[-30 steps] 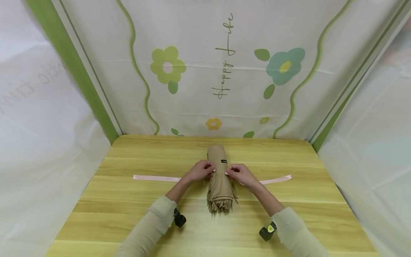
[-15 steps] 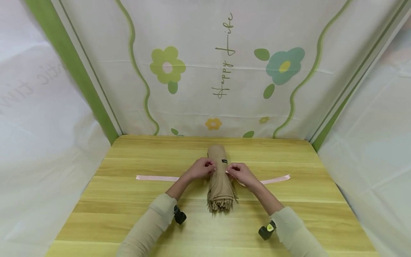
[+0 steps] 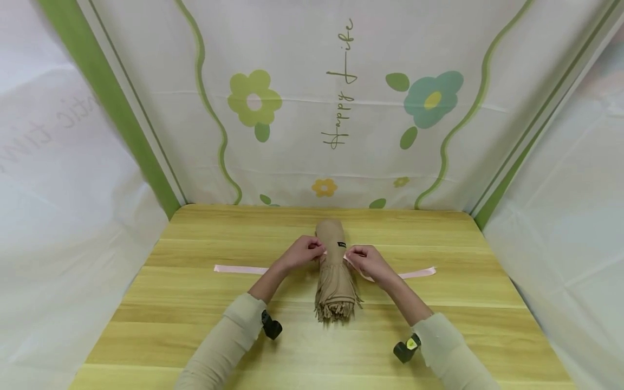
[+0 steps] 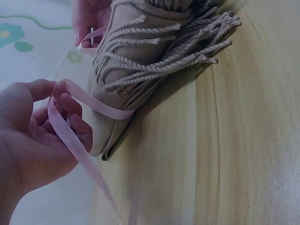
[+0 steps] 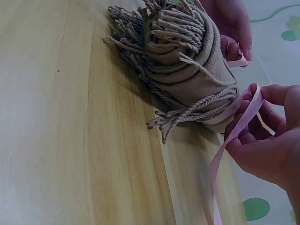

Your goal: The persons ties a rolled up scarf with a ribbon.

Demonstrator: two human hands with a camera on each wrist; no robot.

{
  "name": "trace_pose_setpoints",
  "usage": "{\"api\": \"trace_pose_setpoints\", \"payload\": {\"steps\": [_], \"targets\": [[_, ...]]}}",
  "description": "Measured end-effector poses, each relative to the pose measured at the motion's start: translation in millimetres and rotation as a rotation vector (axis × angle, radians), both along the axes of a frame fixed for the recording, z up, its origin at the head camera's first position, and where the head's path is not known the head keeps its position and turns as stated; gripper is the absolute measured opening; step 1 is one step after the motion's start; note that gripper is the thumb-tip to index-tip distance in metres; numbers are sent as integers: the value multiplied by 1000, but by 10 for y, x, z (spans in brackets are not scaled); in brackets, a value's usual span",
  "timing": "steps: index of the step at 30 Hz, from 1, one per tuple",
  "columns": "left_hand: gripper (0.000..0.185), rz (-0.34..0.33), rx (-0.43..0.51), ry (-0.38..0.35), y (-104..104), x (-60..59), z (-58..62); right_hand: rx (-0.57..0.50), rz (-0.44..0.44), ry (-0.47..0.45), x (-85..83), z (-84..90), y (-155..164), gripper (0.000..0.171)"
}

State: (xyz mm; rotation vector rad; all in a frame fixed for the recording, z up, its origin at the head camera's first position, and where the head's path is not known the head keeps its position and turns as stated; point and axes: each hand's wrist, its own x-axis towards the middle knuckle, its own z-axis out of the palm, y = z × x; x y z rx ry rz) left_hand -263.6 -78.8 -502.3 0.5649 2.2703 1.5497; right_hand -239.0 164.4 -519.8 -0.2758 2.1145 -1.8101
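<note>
Both my hands, left hand [image 3: 303,253] and right hand [image 3: 366,261], pinch the pink ribbon [image 3: 241,269] beside the rolled scarf [image 3: 333,271]; uneven pull risks ribbon sliding onto the fringe.

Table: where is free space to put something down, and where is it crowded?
The table is bare along the far edge behind the scarf roll, and in both near corners beside the sleeves. It is crowded in the middle: the left hand and right hand pinch the pink ribbon, which crosses the table.
</note>
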Motion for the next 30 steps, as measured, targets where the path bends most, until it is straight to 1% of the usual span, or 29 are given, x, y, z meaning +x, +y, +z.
{"api": "trace_pose_setpoints", "payload": {"steps": [4,9,11,14,20,25,28,30], "targets": [[23,0,26,-16,9,5,14,-11,4,13,-2,6,0,31],[21,0,44,-11,27,12,36,-2,-10,76,-11,8,-17,32],[20,-4,45,3,36,12,36,5,-19,94,-18,-1,-32,31],[19,0,36,26,45,12,18,7,-35,97,-22,-17,-56,30],[19,12,11,69,44,18,7,-35,-61,101,-22,-26,-94,32],[16,4,-14,115,52,17,16,-50,-84,92,-50,-33,-124,30],[14,5,-33,135,68,14,18,-44,-91,89,-50,-8,-142,28],[14,8,-48,147,82,11,16,-42,-94,89,-27,43,-156,26]]}}
